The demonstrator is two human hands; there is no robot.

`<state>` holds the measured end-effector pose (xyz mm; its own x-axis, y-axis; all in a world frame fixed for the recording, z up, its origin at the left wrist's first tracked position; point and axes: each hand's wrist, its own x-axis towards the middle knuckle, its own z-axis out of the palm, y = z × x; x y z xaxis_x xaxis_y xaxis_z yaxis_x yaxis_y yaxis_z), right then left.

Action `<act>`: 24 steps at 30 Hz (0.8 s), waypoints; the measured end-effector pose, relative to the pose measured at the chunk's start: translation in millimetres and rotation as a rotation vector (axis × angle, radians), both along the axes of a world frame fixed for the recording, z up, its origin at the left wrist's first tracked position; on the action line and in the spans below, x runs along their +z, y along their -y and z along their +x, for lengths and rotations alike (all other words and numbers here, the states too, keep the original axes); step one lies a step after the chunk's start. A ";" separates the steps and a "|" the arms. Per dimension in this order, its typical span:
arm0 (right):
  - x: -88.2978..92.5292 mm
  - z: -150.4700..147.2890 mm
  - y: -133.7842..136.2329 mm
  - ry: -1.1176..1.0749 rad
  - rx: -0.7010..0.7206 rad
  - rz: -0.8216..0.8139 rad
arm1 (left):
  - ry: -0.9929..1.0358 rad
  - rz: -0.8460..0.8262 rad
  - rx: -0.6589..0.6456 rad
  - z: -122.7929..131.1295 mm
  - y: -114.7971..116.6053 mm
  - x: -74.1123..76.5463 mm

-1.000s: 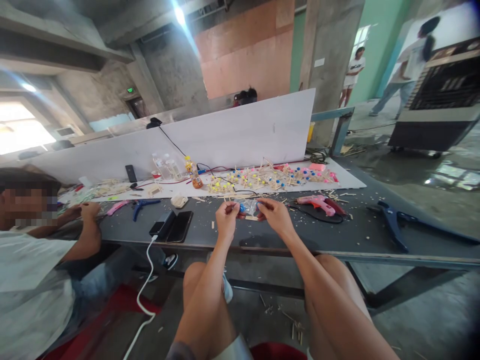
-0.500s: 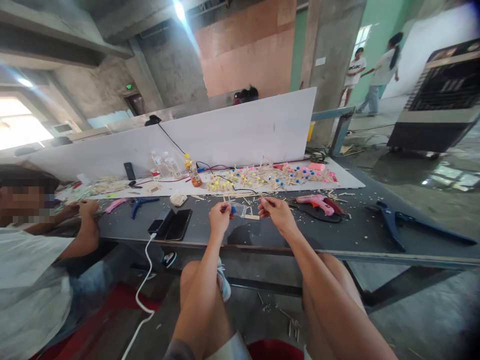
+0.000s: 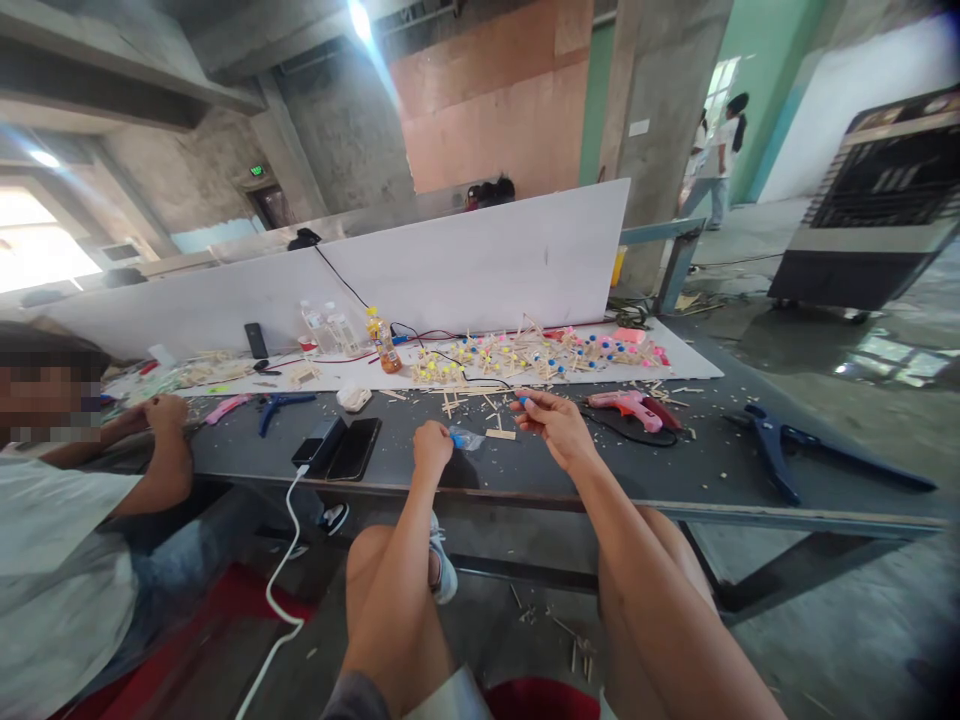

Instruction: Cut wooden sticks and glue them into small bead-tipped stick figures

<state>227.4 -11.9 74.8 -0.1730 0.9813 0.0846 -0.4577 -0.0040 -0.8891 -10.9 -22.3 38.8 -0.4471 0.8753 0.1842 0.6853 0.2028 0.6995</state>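
Observation:
My left hand (image 3: 433, 446) is closed on a small clear plastic bag (image 3: 470, 439) with something blue inside, just above the front of the dark table. To the right, my right hand (image 3: 556, 424) pinches a small blue piece (image 3: 524, 401) between thumb and fingertips; its exact kind is too small to tell. Between the hands, a short flat wooden stick (image 3: 501, 434) lies on the table with thinner sticks behind it. A pink glue gun (image 3: 626, 408) rests to the right of my right hand.
Stick models with coloured balls (image 3: 540, 355) cover the white board behind. A blue cutter (image 3: 780, 450) lies at right. Left are a phone (image 3: 354, 449), a power bank (image 3: 319, 443) and a juice bottle (image 3: 385, 345). A co-worker (image 3: 67, 520) sits at far left.
A blue piece now shows in my right fingertips. My left hand has moved slightly left and down with the bag. The two people in the background have walked left.

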 end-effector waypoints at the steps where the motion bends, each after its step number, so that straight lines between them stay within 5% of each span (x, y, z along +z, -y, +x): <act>1: 0.6 -0.4 0.2 0.011 0.006 0.004 | -0.015 0.000 0.017 1.1 1.1 1.1; 8: 2.0 -6.6 3.4 0.213 -0.116 0.214 | 0.040 0.224 -0.049 17.4 6.2 19.0; 11: 2.1 -10.6 6.1 0.454 -0.235 0.385 | 0.454 0.301 -0.241 32.7 12.4 24.7; 16: -2.6 -20.7 11.3 0.700 -0.274 0.665 | 1.047 0.145 -0.525 58.0 22.8 26.6; 24: -9.1 -29.4 9.2 0.695 -0.221 0.657 | 1.252 0.162 -0.477 77.9 17.1 25.7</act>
<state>198.1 -21.0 65.7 -0.2089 0.7917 0.5741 0.2381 0.6106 -0.7553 67.0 -39.5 64.5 -0.0502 0.9987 -0.0051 -0.4463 -0.0179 0.8947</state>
